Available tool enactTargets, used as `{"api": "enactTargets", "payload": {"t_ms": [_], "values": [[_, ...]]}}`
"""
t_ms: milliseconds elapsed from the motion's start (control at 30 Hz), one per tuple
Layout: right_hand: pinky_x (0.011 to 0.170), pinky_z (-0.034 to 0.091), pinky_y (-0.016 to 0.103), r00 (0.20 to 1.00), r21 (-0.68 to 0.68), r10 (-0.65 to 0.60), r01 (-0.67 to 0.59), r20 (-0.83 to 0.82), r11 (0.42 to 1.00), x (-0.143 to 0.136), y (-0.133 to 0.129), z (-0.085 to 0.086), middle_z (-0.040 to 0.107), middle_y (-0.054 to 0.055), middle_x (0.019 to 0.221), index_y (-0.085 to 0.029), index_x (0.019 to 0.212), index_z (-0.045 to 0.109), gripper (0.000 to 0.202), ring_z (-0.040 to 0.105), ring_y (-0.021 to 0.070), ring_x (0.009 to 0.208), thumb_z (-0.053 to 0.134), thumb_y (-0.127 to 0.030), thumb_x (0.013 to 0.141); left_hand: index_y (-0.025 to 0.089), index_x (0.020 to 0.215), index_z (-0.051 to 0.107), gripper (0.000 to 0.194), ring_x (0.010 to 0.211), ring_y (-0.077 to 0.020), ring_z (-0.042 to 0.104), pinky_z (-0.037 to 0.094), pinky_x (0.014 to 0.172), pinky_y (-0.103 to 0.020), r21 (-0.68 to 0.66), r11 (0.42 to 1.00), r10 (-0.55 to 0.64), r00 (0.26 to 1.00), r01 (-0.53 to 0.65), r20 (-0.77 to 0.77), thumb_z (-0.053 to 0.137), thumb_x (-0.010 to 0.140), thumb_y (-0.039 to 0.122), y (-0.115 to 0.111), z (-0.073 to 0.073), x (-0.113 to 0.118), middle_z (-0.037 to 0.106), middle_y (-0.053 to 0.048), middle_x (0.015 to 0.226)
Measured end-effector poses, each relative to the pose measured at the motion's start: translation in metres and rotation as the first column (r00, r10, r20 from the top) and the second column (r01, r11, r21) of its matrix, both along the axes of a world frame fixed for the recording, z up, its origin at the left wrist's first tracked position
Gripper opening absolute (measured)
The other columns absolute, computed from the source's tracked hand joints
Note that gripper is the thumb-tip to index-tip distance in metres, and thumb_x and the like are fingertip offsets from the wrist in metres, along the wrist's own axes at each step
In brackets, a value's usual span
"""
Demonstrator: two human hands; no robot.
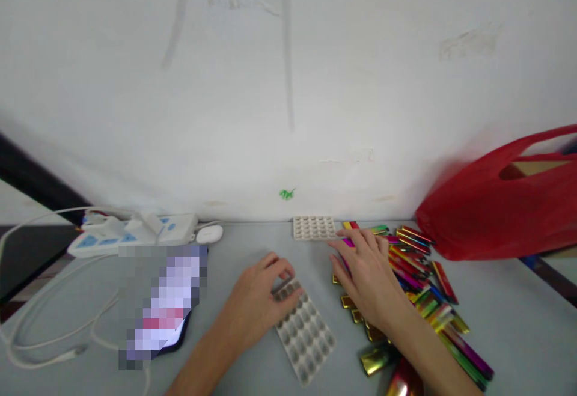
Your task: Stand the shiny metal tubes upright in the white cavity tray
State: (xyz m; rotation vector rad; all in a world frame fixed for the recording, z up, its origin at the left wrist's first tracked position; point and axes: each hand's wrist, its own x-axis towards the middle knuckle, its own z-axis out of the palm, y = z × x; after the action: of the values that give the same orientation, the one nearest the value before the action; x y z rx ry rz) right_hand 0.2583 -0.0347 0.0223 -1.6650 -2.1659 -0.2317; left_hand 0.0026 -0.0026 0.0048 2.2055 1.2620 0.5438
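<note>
My left hand [261,300] grips the upper corner of a pale grey tray [309,336] with rows of oval hollows; the thumb lies on top and the fingers curl at its far edge. This tray lies slanted on the table, and its visible hollows look bare. My right hand [367,267] is over the left side of a pile of shiny, slim, coloured pieces [424,300], fingers apart and holding nothing that I can see. Their exact kind is unclear. Gold-coloured pieces [349,301] lie along the pile's near-left edge, partly under the right forearm.
A second hollowed tray [314,228] rests against the wall [288,95]. On the left are a phone [169,306], a white power strip [135,234], loose cables [45,348] and a small white case [210,234]. A red bag [505,210] stands at the right.
</note>
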Motion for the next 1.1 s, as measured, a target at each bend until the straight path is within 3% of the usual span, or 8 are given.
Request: {"api": "enactTargets", "payload": {"t_ms": [67,200,367,467,667,833,1000,1100], "values": [[0.100,0.041,0.053,0.999,0.014,0.010,-0.009,-0.039,1.000,0.007,0.001,0.001,0.073,0.015,0.132,-0.022,0.127,0.077,0.029,0.059,0.0364,0.122,0.051,-0.027,0.114,0.024,0.101,0.072,0.009,0.081,-0.0186,0.068,0.045,0.069,-0.030,-0.017,1.000,-0.017,1.000,0.017,0.007,0.077,0.095,0.028,-0.001,0.001,0.002,0.070,0.000,0.102],[0.096,0.039,0.048,0.998,-0.003,0.012,-0.012,-0.060,1.000,0.020,0.003,0.001,0.077,0.011,0.115,-0.022,0.118,0.078,0.029,0.062,0.0325,0.112,0.050,-0.026,0.115,0.026,0.114,0.072,0.020,0.073,-0.0172,0.064,0.043,0.069,-0.030,-0.063,0.998,-0.028,0.999,0.029,0.020,0.073,0.094,0.027,-0.001,0.003,0.003,0.067,0.003,0.092],[0.091,0.041,0.046,0.993,-0.006,-0.107,0.107,-0.048,0.994,0.043,0.009,0.000,0.079,0.011,0.107,-0.020,0.117,0.078,0.024,0.063,0.0332,0.103,0.055,-0.026,0.112,0.024,0.092,0.068,0.002,0.073,-0.0175,0.064,0.041,0.070,-0.029,-0.104,0.994,-0.050,0.998,0.046,-0.041,0.068,0.092,0.026,-0.003,0.006,0.003,0.064,0.005,0.077],[0.091,0.043,0.046,0.981,0.018,-0.191,0.192,-0.042,0.981,0.057,0.013,-0.002,0.076,0.013,0.105,-0.020,0.116,0.078,0.027,0.062,0.0344,0.103,0.054,-0.031,0.113,0.024,0.086,0.065,0.007,0.073,-0.0172,0.065,0.040,0.071,-0.029,-0.122,0.991,-0.057,0.996,0.048,-0.069,0.068,0.091,0.027,-0.005,0.008,0.004,0.065,0.006,0.074],[0.098,0.046,0.049,0.979,-0.015,-0.201,0.201,0.025,0.979,0.066,0.013,-0.010,0.076,0.016,0.133,-0.023,0.141,0.073,0.041,0.063,0.0360,0.119,0.044,-0.039,0.117,0.023,0.079,0.064,0.013,0.070,-0.0162,0.063,0.038,0.070,-0.029,-0.138,0.987,-0.094,0.991,0.080,-0.099,0.068,0.091,0.027,-0.006,0.010,0.004,0.066,0.006,0.072],[0.118,0.040,0.060,0.987,-0.134,-0.121,0.135,0.106,0.982,0.060,0.011,-0.022,0.056,0.017,0.170,-0.022,0.161,0.060,0.053,0.051,0.0372,0.153,0.040,-0.046,0.119,0.023,0.080,0.066,0.011,0.072,-0.0160,0.064,0.039,0.072,-0.029,-0.138,0.986,-0.105,0.990,0.091,-0.091,0.068,0.091,0.026,-0.005,0.010,0.004,0.068,0.006,0.074],[0.121,0.038,0.064,0.993,-0.226,-0.054,0.077,0.105,0.971,0.056,0.009,-0.021,0.054,0.018,0.172,-0.021,0.165,0.057,0.057,0.050,0.0351,0.158,0.032,-0.046,0.120,0.023,0.080,0.067,0.013,0.069,-0.0155,0.063,0.039,0.070,-0.029,-0.136,0.985,-0.118,0.990,0.106,-0.082,0.065,0.093,0.027,-0.004,0.012,0.004,0.069,0.005,0.073],[0.119,0.039,0.065,0.995,-0.228,-0.034,0.055,0.097,0.972,0.053,0.007,-0.015,0.057,0.018,0.169,-0.022,0.160,0.064,0.056,0.053,0.0358,0.156,0.030,-0.043,0.121,0.023,0.080,0.068,0.012,0.069,-0.0156,0.063,0.039,0.069,-0.028,-0.144,0.984,-0.118,0.990,0.106,-0.077,0.066,0.091,0.027,-0.004,0.012,0.003,0.069,0.005,0.073]]}}
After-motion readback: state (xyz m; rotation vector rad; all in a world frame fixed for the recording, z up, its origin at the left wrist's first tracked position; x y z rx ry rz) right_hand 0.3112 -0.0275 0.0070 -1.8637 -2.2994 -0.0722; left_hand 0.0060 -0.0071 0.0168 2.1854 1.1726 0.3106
